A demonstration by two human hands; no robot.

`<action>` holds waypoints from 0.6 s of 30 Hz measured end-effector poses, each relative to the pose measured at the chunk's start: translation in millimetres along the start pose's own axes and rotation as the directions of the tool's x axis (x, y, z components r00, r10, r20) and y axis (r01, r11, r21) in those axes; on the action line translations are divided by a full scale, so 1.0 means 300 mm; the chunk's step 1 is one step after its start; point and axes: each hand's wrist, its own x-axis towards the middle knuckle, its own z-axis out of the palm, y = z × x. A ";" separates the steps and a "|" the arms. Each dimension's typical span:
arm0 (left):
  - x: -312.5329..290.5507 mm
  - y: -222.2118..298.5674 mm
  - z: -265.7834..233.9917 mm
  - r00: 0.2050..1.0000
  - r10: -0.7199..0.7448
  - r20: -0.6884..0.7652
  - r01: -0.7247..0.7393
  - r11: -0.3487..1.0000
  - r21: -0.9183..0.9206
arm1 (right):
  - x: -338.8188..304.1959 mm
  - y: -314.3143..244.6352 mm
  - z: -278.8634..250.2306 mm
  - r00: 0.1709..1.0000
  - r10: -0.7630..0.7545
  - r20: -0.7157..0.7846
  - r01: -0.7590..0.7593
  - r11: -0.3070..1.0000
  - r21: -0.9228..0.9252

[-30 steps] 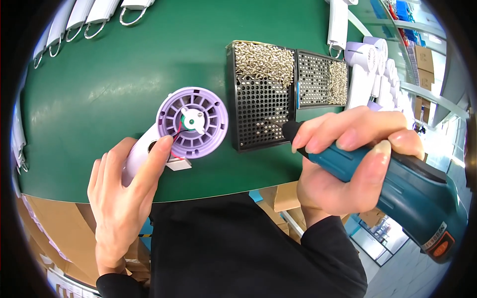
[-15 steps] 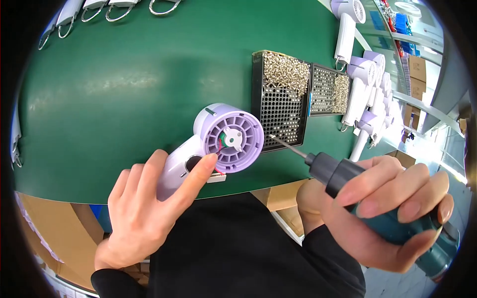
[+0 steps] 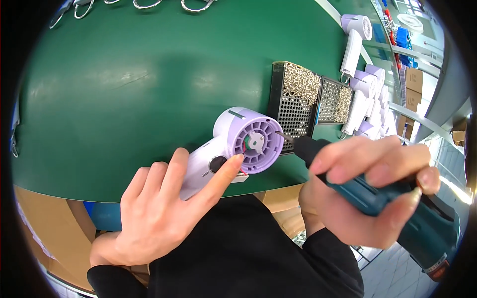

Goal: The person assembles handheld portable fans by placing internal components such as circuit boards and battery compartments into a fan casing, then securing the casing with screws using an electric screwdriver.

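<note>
My left hand (image 3: 164,203) is closed round the handle of a white and lilac handheld fan (image 3: 201,161), its thumb at the rim of the round head. The head faces up and right, showing a slotted lilac ring, a pale motor mount (image 3: 256,142) and red and green wires inside. A small white connector (image 3: 240,178) hangs below the head. In my right hand (image 3: 372,184) is a dark green electric screwdriver (image 3: 362,194) with a black nose. Its bit reaches to the right edge of the fan head; whether a screw sits on the tip I cannot make out.
Behind the bit lies a black screw tray (image 3: 295,111) full of small screws, with a second tray (image 3: 334,102) beside it. Several assembled fans (image 3: 365,84) line the right table edge. Fan handles with metal loops (image 3: 196,5) lie along the far edge of the green table (image 3: 124,99).
The screwdriver has moved left and up from over the screw tray to the fan head's edge. In the picture, the fan and my left hand have shifted somewhat right.
</note>
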 end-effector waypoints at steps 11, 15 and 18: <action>-0.006 -0.004 0.000 1.000 0.018 0.004 -0.019 0.999 0.030 | -0.017 0.023 0.002 0.998 0.007 0.070 -0.008 1.000 0.012; 0.000 0.004 0.001 1.000 0.020 0.003 -0.020 0.998 0.054 | -0.008 -0.019 -0.033 0.986 0.058 0.155 -0.046 0.996 -0.078; -0.009 -0.003 0.024 0.997 0.043 -0.062 -0.037 0.994 0.106 | -0.025 -0.030 -0.033 1.000 -0.011 0.019 0.010 0.999 0.046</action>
